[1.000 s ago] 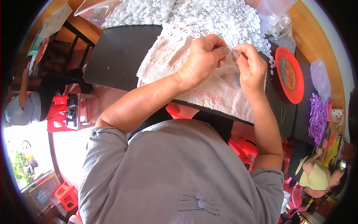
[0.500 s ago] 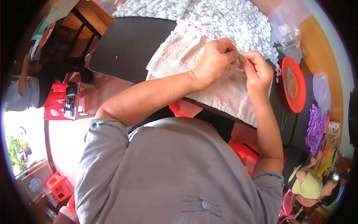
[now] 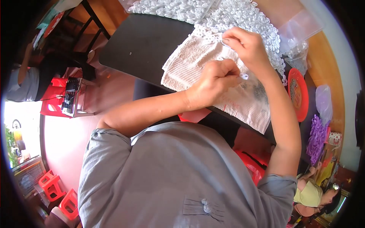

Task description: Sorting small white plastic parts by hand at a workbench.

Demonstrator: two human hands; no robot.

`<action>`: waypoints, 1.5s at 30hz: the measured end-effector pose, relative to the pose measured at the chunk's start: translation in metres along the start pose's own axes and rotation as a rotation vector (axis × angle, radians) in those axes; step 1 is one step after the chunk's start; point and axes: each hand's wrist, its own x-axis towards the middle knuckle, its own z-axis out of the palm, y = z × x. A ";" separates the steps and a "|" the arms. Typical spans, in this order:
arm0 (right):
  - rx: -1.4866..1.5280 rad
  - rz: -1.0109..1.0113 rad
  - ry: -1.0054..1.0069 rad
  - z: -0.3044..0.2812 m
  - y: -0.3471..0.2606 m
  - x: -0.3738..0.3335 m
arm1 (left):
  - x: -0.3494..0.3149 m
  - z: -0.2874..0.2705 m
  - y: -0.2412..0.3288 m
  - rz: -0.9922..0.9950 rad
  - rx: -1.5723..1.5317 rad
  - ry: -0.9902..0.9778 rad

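Note:
My left hand (image 3: 215,80) is closed in a pinch above the towel, with a small white ring-shaped piece (image 3: 244,76) sticking out at its fingertips. Farther forward, my right hand (image 3: 249,49) has thumb and forefinger together at the near edge of a big pile of small white ring pieces (image 3: 243,19). Whatever that pinch holds, if anything, is too small to make out. Beneath both hands lies a pale pink towel (image 3: 180,72) with a grey smudged patch at its right. One loose white piece (image 3: 219,59) shows on the towel just beyond my left hand.
A red plate (image 3: 300,95) holding small greyish bits stands at the right of the black table (image 3: 144,41). Clear plastic bags (image 3: 296,49) and a purple bundle (image 3: 317,138) lie along the right side. Red stools (image 3: 51,186) and a person (image 3: 313,192) are farther off.
My hands, together over the towel before, have come apart. The right one has reached forward to the pile; the left has drawn back toward me with a white piece showing. The view has shifted slightly.

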 end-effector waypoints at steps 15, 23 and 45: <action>-0.529 -0.118 -0.327 0.034 -0.011 0.024 | -0.008 -0.039 0.004 -0.131 -0.048 0.120; 0.259 0.167 -0.014 -0.022 -0.021 -0.030 | 0.004 -0.030 0.005 -0.132 0.049 0.095; 0.655 0.443 0.291 -0.015 -0.023 -0.073 | 0.039 0.000 0.017 -0.117 -0.087 0.078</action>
